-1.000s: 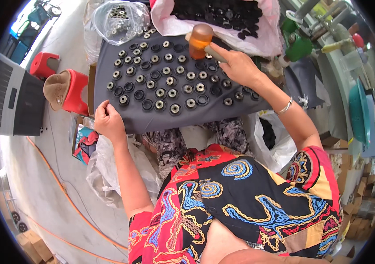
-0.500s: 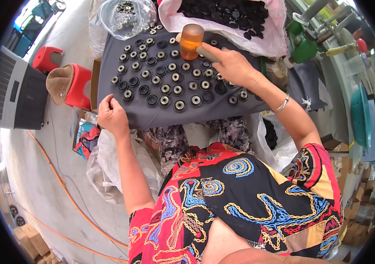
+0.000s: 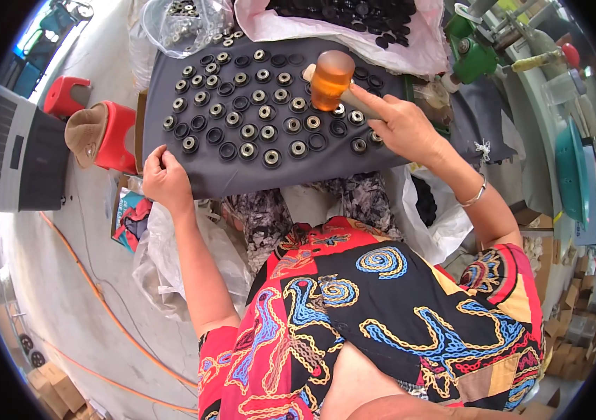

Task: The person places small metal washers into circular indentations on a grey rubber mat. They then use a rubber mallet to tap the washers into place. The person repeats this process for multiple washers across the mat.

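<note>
My right hand [image 3: 410,129] is closed around the handle of a mallet with a translucent amber head [image 3: 333,80], its index finger stretched along the handle. The head is over the right part of the rows and hides some pieces beneath it; whether it touches them I cannot tell. Black rings with silver metal bearings [image 3: 268,133] in their centres lie in loose rows on a dark grey cloth [image 3: 221,178]. Among them are plain black rings [image 3: 228,151] without metal centres. At the cloth's near left corner my left hand [image 3: 168,180] has its fingers pinched together; what they hold is hidden.
Behind the rows stand a clear bag of metal bearings [image 3: 186,28] and a pinkish-white sack of black rings [image 3: 263,24]. A green machine [image 3: 476,59] is at the right. Red stools [image 3: 119,136], one with a brown hat, are left; an orange hose [image 3: 95,290] crosses the floor.
The mallet and my right hand have moved right and nearer across the rows. My left hand stays pinched at the cloth corner. The whole view has shifted slightly.
</note>
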The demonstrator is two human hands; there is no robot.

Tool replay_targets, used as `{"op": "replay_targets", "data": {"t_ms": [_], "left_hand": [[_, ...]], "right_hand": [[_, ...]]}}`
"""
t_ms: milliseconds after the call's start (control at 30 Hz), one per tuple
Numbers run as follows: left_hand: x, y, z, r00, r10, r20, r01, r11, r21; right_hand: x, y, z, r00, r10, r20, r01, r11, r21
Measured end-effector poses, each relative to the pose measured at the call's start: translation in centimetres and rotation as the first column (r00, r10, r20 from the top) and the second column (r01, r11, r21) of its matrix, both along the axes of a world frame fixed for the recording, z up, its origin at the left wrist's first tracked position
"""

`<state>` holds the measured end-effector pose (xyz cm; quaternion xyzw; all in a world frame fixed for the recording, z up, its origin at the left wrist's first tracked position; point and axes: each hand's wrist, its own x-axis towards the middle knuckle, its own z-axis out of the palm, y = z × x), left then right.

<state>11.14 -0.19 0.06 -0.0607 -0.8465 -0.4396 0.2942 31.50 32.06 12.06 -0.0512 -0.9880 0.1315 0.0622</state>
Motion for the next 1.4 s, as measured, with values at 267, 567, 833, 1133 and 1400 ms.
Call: {"op": "replay_targets", "data": {"t_ms": [267,567,833,1133,1400], "left_hand": [[0.0,0.0,0.1,1.0,-0.001,0.016,0.001,1.0,-0.007],[0.2,0.0,0.4,1.0,-0.016,-0.02,0.016,1.0,0.006],[0.2,0.1,0.4,0.999,-0.021,-0.045,0.022,1.0,0.018],[-0.1,0.0,-0.4,0.999,-0.008,-0.049,0.008,1.0,0.004],[-0.5,-0.1,-0.5,0.998,-0.012,-0.07,0.012,1.0,-0.004]], "right_hand": [[-1.7,-1.6,1.1,0.983,0.069,-0.17,-0.073,0.997,-0.014],[-3.8,-1.3,0.1,0.987,0.115,-0.116,-0.117,0.993,-0.011],[-6.2,-2.1,-0.9,0.995,0.104,0.0,-0.104,0.994,0.045],[-0.6,-3.3,1.7,0.984,0.166,-0.059,-0.168,0.986,-0.023],[-1.4,-3.0,-0.8,0.978,0.203,-0.052,-0.204,0.979,-0.015]]}}
